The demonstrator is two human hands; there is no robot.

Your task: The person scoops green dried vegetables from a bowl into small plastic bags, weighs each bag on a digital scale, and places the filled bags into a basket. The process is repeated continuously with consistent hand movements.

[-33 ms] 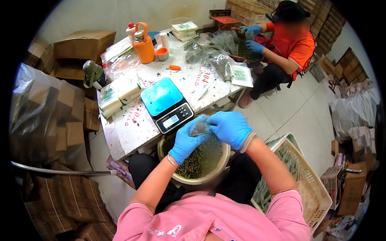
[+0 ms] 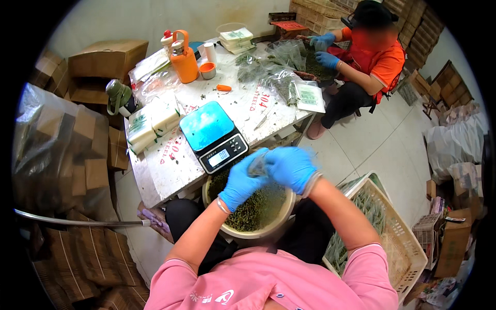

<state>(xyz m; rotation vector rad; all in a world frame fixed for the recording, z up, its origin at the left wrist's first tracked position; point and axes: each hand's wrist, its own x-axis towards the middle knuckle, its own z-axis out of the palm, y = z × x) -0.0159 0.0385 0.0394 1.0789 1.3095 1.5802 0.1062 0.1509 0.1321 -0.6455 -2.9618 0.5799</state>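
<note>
My left hand, in a blue glove, is closed around a small clear plastic bag with dark contents. My right hand, also blue-gloved, is closed at the bag's upper end, its outer edge smeared by motion. Both hands are raised over a round cream tub between my knees. Loose green, peppercorn-like bits fill its bottom. Just beyond my left hand, at the table's near edge, a digital scale with a blue pan carries nothing.
On the white table are stacked printed bags, an orange bottle and filled clear bags. A co-worker in orange works at its far right. A cream crate of filled bags stands on my right, cardboard bundles on my left.
My right hand has turned and shifted slightly left, closer to the left hand, covering more of the bag. My left hand has barely moved.
</note>
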